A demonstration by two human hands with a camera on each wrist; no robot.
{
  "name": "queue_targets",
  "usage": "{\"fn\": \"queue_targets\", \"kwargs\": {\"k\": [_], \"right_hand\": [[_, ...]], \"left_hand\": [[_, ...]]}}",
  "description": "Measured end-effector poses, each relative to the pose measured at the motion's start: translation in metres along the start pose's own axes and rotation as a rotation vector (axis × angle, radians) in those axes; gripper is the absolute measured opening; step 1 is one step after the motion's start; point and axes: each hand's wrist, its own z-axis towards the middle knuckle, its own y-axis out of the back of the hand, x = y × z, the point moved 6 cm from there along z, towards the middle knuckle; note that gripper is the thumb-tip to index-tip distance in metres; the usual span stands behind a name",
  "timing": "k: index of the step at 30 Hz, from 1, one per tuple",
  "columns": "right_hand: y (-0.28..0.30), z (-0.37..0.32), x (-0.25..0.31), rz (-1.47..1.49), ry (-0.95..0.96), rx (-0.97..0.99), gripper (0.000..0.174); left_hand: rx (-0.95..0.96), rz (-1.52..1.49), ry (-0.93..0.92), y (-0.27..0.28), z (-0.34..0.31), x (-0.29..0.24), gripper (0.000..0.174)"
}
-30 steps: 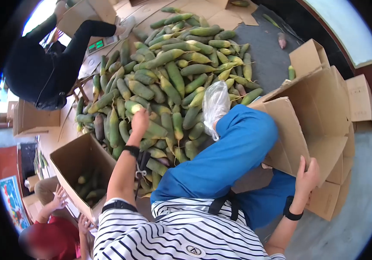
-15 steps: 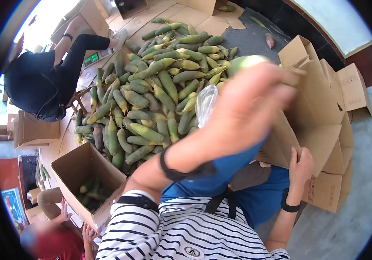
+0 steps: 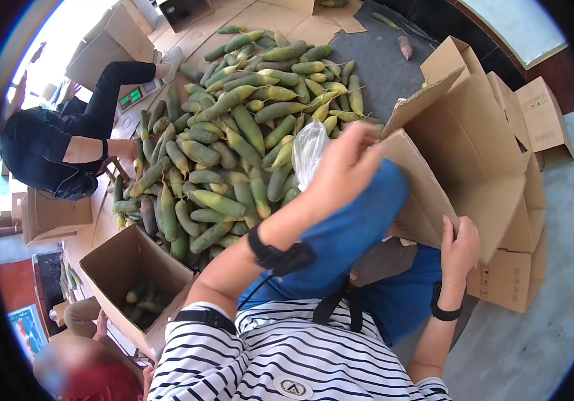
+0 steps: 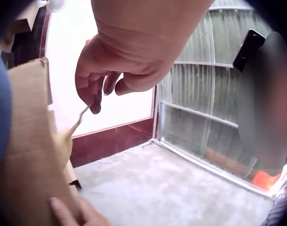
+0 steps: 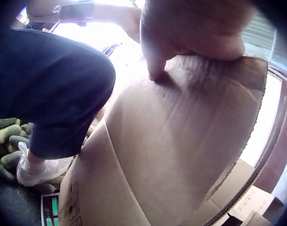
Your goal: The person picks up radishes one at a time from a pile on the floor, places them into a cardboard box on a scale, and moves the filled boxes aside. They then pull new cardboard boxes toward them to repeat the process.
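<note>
My left hand (image 3: 350,160), fingers loosely bent, hovers above my raised knee beside the opening of a large cardboard box (image 3: 481,150). In the left wrist view a pale green radish (image 4: 64,148) shows partly behind the box's flap, its thin root reaching up to the fingertips of my left hand (image 4: 138,52). My right hand (image 3: 461,248) grips the edge of the near flap, as the right wrist view also shows, with fingers of the right hand (image 5: 195,30) over the cardboard (image 5: 176,136). The box's lower inside is hidden by that flap.
A big pile of green radishes (image 3: 233,134) covers the floor ahead. A clear plastic bag (image 3: 308,150) wraps my foot. An open carton (image 3: 160,257) with several radishes stands left. One person (image 3: 50,150) sits beside a scale (image 3: 130,99); another (image 3: 93,367) sits lower left.
My left hand picked a radish from the pile, swung it right and up towards the box, then came lower beside the flap, fingers loosened. My right hand stays on the flap.
</note>
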Motion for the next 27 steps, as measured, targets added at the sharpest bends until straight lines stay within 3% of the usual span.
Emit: {"fn": "queue_targets", "kwargs": {"k": [2, 3, 4, 7, 8, 10, 13, 15, 18, 23, 27], "right_hand": [[-0.001, 0.0, -0.003, -0.017, -0.013, -0.012, 0.027], [-0.003, 0.0, -0.003, -0.003, -0.002, 0.014, 0.027], [-0.004, -0.001, -0.002, 0.009, 0.009, 0.041, 0.027], [-0.007, 0.002, 0.007, 0.007, 0.007, 0.063, 0.027], [-0.009, 0.002, 0.008, 0.009, 0.015, 0.071, 0.027], [-0.006, 0.003, 0.005, -0.019, 0.006, -0.009, 0.027], [-0.009, 0.004, 0.002, -0.02, -0.012, 0.047, 0.026], [-0.008, 0.005, 0.003, -0.019, -0.025, 0.052, 0.026], [-0.007, 0.005, 0.005, -0.013, -0.028, 0.038, 0.026], [-0.007, 0.005, 0.007, -0.034, -0.008, 0.006, 0.026], [-0.008, 0.006, 0.005, -0.049, -0.012, 0.031, 0.025]], "left_hand": [[-0.069, 0.125, 0.016, 0.04, -0.017, 0.039, 0.014], [-0.074, 0.157, 0.155, 0.059, -0.028, 0.06, 0.013], [-0.086, 0.331, 0.169, 0.083, -0.04, 0.094, 0.015], [0.027, 0.972, 0.278, 0.136, -0.084, 0.159, 0.025], [0.023, 0.968, 0.288, 0.149, -0.098, 0.176, 0.025], [0.177, 1.49, 0.438, 0.172, -0.125, 0.208, 0.025], [0.297, 1.691, 0.481, 0.203, -0.149, 0.251, 0.025], [0.283, 1.733, 0.492, 0.226, -0.17, 0.285, 0.024], [0.257, 1.796, 0.453, 0.243, -0.18, 0.295, 0.021], [0.235, 1.905, 0.232, 0.253, -0.18, 0.303, 0.02], [0.361, 1.81, 0.375, 0.254, -0.172, 0.293, 0.022]]}}
